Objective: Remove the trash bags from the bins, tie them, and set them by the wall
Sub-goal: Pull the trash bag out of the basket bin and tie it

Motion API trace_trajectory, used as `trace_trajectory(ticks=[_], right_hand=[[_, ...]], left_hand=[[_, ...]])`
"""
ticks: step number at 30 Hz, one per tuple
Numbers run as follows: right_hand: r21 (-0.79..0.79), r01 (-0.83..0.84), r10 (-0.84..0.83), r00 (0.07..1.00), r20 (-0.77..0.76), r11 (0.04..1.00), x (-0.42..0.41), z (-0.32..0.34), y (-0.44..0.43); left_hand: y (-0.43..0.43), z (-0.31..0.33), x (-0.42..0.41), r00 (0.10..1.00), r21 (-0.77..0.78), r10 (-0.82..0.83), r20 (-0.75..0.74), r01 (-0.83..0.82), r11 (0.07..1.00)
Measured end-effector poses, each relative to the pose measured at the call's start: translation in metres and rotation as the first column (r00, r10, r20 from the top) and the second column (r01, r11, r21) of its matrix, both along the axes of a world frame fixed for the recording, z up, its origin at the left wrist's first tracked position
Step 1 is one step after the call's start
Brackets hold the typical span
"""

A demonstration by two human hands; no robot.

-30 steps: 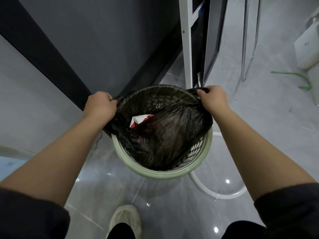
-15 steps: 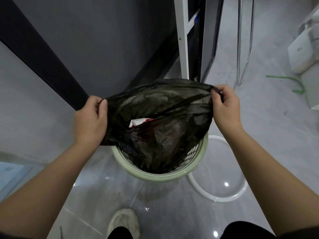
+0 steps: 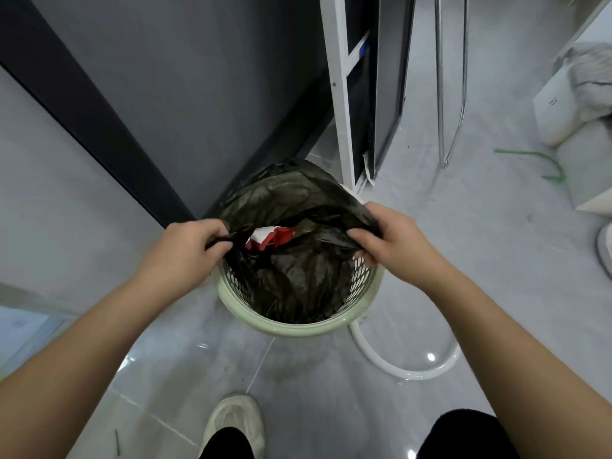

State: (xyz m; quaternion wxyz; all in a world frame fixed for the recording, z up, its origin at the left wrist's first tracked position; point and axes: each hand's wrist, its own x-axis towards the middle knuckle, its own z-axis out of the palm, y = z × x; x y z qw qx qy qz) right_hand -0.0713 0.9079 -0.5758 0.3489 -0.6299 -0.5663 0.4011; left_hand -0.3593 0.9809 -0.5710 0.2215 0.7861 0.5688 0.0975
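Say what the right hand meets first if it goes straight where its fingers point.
Right hand points left: likely more black trash bag, then the red-and-white wrapper. Depth unclear.

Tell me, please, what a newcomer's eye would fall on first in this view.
First comes the black trash bag at centre, its mouth raised above the pale green mesh bin, which stands on the grey floor by the dark wall. The left hand and right hand pinch the bag's rim on either side, and a red and white wrapper shows inside the opening. A white shoe sits near the bottom edge.
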Motion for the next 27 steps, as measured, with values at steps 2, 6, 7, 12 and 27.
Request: trace_trajectory(ticks=[2, 6, 7, 12, 27], right_hand=[[-0.036, -0.097, 0.099, 0.995, 0.031, 0.995, -0.024, -0.001, 0.006], [-0.06, -0.263, 0.267, 0.959, 0.092, 0.963, -0.064, -0.011, 0.023], [-0.064, -0.278, 0.283, 0.955, 0.087, 0.958, -0.071, -0.015, 0.027], [-0.115, -0.35, 0.354, 0.935, 0.011, 0.93, -0.107, -0.034, 0.045], [-0.101, -0.158, 0.152, 0.986, -0.062, 0.982, -0.134, -0.056, 0.056]], left_hand=[[-0.003, -0.003, 0.004, 0.993, -0.013, 0.048, 0.104, -0.047, 0.999], [-0.006, -0.01, 0.001, 0.961, -0.008, 0.118, 0.251, -0.12, 0.993], [-0.007, -0.011, -0.001, 0.952, -0.005, 0.123, 0.28, -0.127, 0.992], [-0.013, -0.004, -0.004, 0.932, 0.004, 0.083, 0.353, -0.09, 0.996], [-0.007, -0.045, -0.032, 0.803, -0.531, 0.486, 0.345, -0.26, 0.806]])
